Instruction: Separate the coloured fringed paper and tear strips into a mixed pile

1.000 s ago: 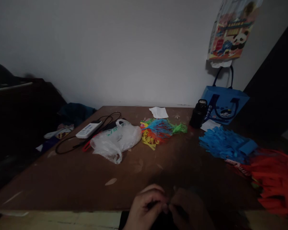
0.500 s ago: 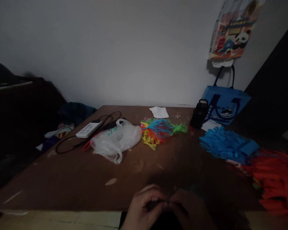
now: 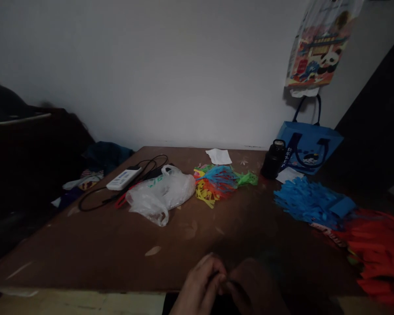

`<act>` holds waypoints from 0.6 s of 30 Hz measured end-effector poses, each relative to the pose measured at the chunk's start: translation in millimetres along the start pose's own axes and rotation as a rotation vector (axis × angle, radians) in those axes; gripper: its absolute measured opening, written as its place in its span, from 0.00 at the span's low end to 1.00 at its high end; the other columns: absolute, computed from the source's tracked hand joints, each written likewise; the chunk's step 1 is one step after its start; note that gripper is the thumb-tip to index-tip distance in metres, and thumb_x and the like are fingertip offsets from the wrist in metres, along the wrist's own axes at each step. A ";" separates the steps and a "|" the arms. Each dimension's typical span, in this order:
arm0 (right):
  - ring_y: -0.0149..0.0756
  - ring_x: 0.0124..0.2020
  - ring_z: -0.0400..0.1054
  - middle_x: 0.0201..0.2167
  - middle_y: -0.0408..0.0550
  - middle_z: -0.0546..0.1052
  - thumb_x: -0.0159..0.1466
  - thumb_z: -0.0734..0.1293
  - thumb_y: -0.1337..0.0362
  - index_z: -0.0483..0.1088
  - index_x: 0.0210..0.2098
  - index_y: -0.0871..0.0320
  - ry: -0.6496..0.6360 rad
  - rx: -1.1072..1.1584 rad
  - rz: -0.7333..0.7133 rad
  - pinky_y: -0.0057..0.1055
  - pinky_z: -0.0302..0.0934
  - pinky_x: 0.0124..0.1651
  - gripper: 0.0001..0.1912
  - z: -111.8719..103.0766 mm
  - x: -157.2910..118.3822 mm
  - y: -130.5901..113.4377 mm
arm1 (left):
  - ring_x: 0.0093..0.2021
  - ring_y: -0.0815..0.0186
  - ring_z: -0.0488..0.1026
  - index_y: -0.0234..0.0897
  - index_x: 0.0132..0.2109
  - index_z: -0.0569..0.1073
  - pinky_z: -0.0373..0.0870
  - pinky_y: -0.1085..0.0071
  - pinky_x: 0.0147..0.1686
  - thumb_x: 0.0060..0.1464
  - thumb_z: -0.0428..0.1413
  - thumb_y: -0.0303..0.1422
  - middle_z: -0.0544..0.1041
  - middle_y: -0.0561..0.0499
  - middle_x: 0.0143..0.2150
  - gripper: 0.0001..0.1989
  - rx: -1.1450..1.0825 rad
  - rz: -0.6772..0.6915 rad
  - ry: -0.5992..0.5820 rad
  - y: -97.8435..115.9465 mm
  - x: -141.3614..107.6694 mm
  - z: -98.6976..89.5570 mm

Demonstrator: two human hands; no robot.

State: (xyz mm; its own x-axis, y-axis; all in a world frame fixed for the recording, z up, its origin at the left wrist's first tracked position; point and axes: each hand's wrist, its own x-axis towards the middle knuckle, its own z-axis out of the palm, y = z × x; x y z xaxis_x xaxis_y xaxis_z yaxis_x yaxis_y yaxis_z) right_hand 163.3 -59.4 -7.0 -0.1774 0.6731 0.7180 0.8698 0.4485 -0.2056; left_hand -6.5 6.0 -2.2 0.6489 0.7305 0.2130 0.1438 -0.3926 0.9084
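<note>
At the near edge of the brown table (image 3: 124, 258), my left hand (image 3: 200, 284) is closed, thumb and forefinger pinched together. Touching its fingertips is my right hand (image 3: 254, 286), dark and partly blurred, its fingers bent inward. Whatever lies between the fingertips is too small and dim to make out. Farther back lies a bundle of colourful strips (image 3: 218, 181) in blue, red, yellow and green. To the right are a heap of blue strips (image 3: 306, 199) and a heap of red strips (image 3: 380, 249), both apart from my hands.
A crumpled clear plastic bag (image 3: 164, 192) lies left of centre, beside a white power strip (image 3: 123, 178) with a black cable. Toward the back stand a black bottle (image 3: 273, 162) and a blue tote bag (image 3: 308, 148). White paper (image 3: 219, 156) lies near the wall.
My hands have drawn closer together, and the gap inside the left hand's pinch has narrowed. The view has shifted slightly. The things on the table stay in place.
</note>
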 end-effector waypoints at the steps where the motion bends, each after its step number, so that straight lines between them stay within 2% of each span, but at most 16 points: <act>1: 0.32 0.24 0.68 0.23 0.42 0.73 0.69 0.54 0.67 0.65 0.33 0.56 0.011 -0.002 0.002 0.29 0.59 0.30 0.11 2.6 -2.6 1.0 | 0.30 0.68 0.70 0.38 0.34 0.68 0.66 0.76 0.31 0.64 0.47 0.34 0.71 0.51 0.30 0.11 0.029 0.013 0.030 -1.3 -2.3 -0.1; 4: 0.34 0.27 0.70 0.26 0.44 0.74 0.67 0.56 0.68 0.65 0.35 0.56 0.011 0.019 0.020 0.29 0.63 0.33 0.08 9.5 -7.3 2.6 | 0.31 0.67 0.69 0.39 0.35 0.68 0.66 0.76 0.33 0.64 0.46 0.33 0.71 0.51 0.31 0.10 0.089 0.041 0.117 -4.2 -2.3 -5.1; 6: 0.34 0.28 0.70 0.27 0.43 0.74 0.67 0.57 0.68 0.65 0.36 0.55 -0.019 0.059 0.066 0.28 0.63 0.33 0.07 13.2 -3.9 2.2 | 0.31 0.66 0.70 0.39 0.33 0.70 0.67 0.76 0.33 0.63 0.48 0.33 0.72 0.51 0.30 0.10 0.102 0.047 0.145 -4.0 6.1 -14.9; 9: 0.32 0.28 0.70 0.28 0.42 0.73 0.68 0.58 0.67 0.65 0.38 0.55 -0.065 0.148 0.192 0.26 0.63 0.32 0.06 19.0 16.9 3.1 | 0.35 0.63 0.73 0.38 0.37 0.74 0.69 0.73 0.37 0.60 0.53 0.35 0.76 0.49 0.33 0.07 0.072 0.048 0.281 3.8 26.2 -42.4; 12: 0.32 0.28 0.70 0.29 0.43 0.73 0.68 0.58 0.67 0.66 0.37 0.56 -0.103 0.137 0.248 0.26 0.63 0.31 0.06 29.1 56.2 12.9 | 0.39 0.61 0.73 0.38 0.44 0.76 0.70 0.69 0.40 0.59 0.56 0.39 0.77 0.47 0.40 0.12 -0.044 0.071 0.438 23.6 36.2 -76.1; 15: 0.35 0.33 0.72 0.32 0.47 0.75 0.67 0.59 0.68 0.67 0.36 0.57 -0.126 0.018 0.278 0.30 0.65 0.37 0.07 45.9 104.7 34.1 | 0.38 0.59 0.74 0.39 0.42 0.78 0.72 0.66 0.40 0.59 0.55 0.44 0.77 0.46 0.39 0.15 -0.236 0.136 0.414 45.8 20.1 -96.7; 17: 0.41 0.42 0.71 0.41 0.53 0.76 0.67 0.62 0.66 0.69 0.44 0.58 -0.126 -0.021 0.283 0.37 0.65 0.46 0.07 57.7 133.2 48.7 | 0.40 0.57 0.75 0.40 0.41 0.78 0.74 0.63 0.39 0.59 0.55 0.45 0.78 0.46 0.40 0.14 -0.275 0.111 0.444 54.8 -2.1 -99.2; 18: 0.47 0.47 0.69 0.46 0.57 0.75 0.65 0.65 0.64 0.68 0.49 0.59 -0.123 -0.048 0.288 0.45 0.61 0.52 0.13 62.4 144.0 53.8 | 0.41 0.57 0.75 0.40 0.42 0.77 0.74 0.62 0.39 0.60 0.55 0.43 0.78 0.46 0.42 0.13 -0.265 0.080 0.478 56.9 -13.9 -97.9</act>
